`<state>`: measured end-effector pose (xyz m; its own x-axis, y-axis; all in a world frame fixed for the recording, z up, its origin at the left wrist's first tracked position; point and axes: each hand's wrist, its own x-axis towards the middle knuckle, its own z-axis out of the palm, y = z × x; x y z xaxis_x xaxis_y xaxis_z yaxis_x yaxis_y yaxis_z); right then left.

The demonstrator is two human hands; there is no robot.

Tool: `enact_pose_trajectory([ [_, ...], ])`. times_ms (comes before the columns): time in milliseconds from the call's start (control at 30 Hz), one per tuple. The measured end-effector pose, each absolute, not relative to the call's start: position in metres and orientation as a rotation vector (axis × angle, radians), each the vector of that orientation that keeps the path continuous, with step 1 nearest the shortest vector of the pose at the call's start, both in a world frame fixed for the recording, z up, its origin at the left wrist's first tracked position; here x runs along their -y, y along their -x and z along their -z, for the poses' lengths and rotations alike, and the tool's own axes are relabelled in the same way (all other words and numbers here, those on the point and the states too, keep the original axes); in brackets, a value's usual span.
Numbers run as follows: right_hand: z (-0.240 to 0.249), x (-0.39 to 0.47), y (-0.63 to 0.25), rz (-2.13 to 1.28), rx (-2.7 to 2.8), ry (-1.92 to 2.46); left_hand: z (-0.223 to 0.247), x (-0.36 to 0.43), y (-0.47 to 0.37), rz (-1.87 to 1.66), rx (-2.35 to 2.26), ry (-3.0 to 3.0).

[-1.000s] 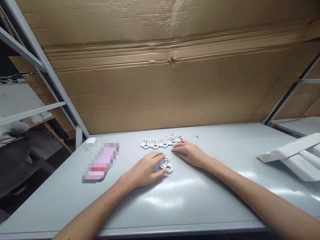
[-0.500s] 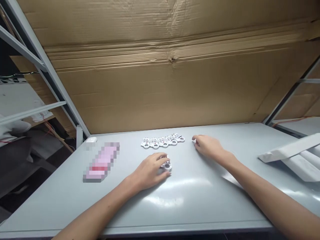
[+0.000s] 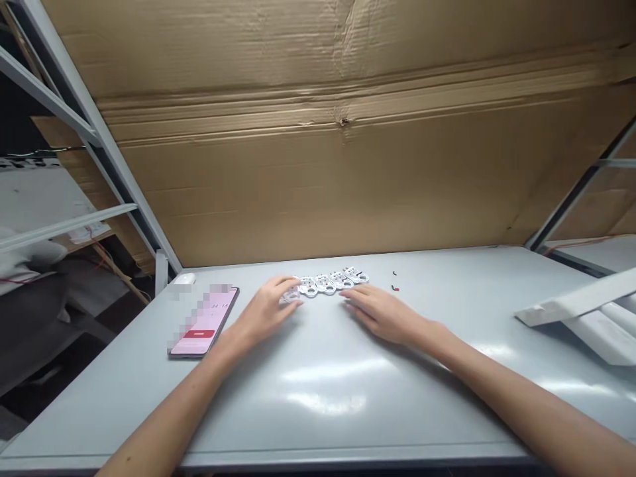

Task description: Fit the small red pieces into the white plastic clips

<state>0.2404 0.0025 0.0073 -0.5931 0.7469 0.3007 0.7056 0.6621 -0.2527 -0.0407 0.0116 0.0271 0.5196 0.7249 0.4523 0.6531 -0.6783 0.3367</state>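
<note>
My left hand [image 3: 265, 310] is lying low over the worktop [image 3: 328, 391] with its fingers stretched forward, and the fingertips are touching the nearest white part at the left end of the row of white parts [image 3: 328, 283]; I cannot tell whether they are pinching that piece or only pressing on it. My right hand [image 3: 382, 313] is resting palm down just to the right of the left one, fingers released and spread flat, holding nothing, with its fingertips lying just short of the row's middle. The row itself is running from the left hand's fingertips away to the right and slightly farther out, the flat white pieces lying side by side and overlapping or touching one another; each is showing round holes, though finer detail is too small for me to make out. Just beyond and to the right of my right hand, two tiny bits [image 3: 395, 281] are lying on the bare worktop, one dark and one reddish, apart from the row. To the left of my left hand, near its wrist, a phone [image 3: 203, 322] is lying flat with its pink screen lit. Well off to the right of my right arm, long white strips [image 3: 581, 308] are lying stacked at the worktop's edge. A cardboard sheet [image 3: 342, 146] is standing behind everything.
</note>
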Motion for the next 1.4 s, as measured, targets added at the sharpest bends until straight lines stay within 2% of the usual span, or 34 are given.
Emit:
enact_pose_trajectory([
  [100,-0.003,0.006,-0.229,-0.304,2.536,1.002,-0.024,-0.03,0.062,-0.825,-1.385,-2.593],
  [300,-0.005,0.008,-0.229,-0.401,2.531,0.938,-0.006,-0.052,0.075,-0.7,-1.42,-2.597],
  [567,-0.003,0.005,-0.231,-0.317,2.592,0.994,-0.008,-0.046,0.076,-0.616,-1.471,-2.627],
  [800,-0.003,0.006,-0.233,-0.353,2.578,1.017,-0.01,-0.024,0.067,-0.234,-1.684,-2.504],
  [1400,-0.007,0.007,-0.233,-0.292,2.646,1.012,-0.02,-0.013,0.039,-0.445,-1.473,-2.866],
])
